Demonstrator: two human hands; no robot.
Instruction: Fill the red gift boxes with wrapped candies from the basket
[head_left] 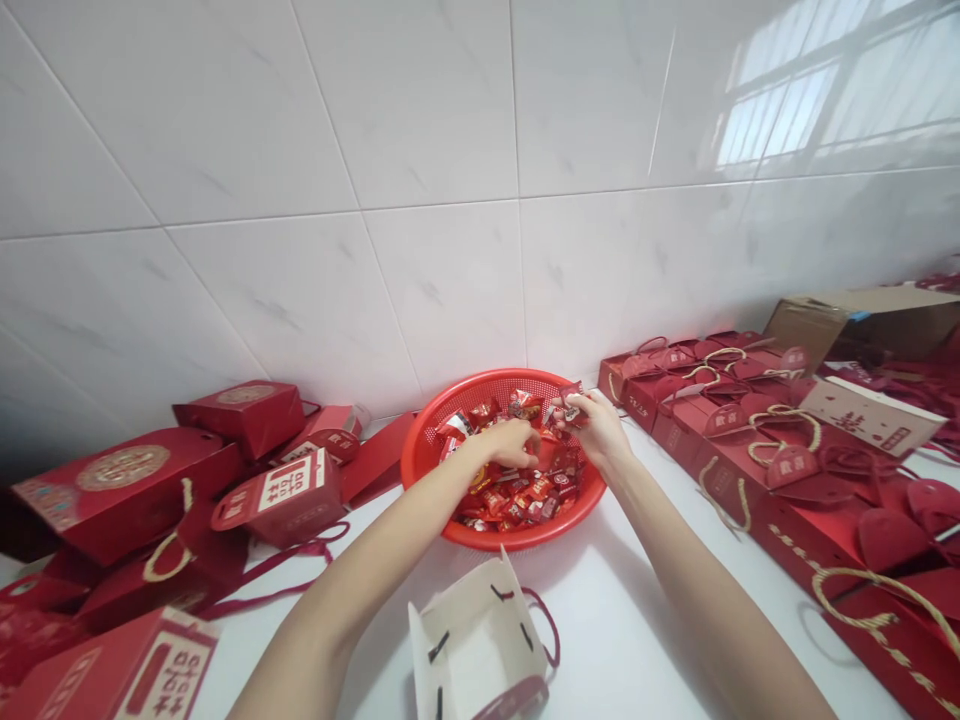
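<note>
A red plastic basket (504, 540) with mesh sides holds many wrapped candies (517, 500), mostly red. My left hand (511, 443) reaches over its rim into the candies, fingers curled downward; what they hold, if anything, is hidden. At the basket's right side, my right hand (598, 428) pinches a dark red wrapped candy (571, 390) between thumb and fingers, with more wrappers close beneath it. Between my forearms stands an open gift box (487, 650), its pale inside facing up, dark ribbon ends poking through its walls and a dark red cord loop on its right.
Red gift boxes (292, 495) lie piled on the left, some with rope handles. Closed red boxes (720, 440) stand in rows on the right, a cardboard carton (814, 325) behind them. A white tiled wall (450, 290) rises behind the white table (637, 600).
</note>
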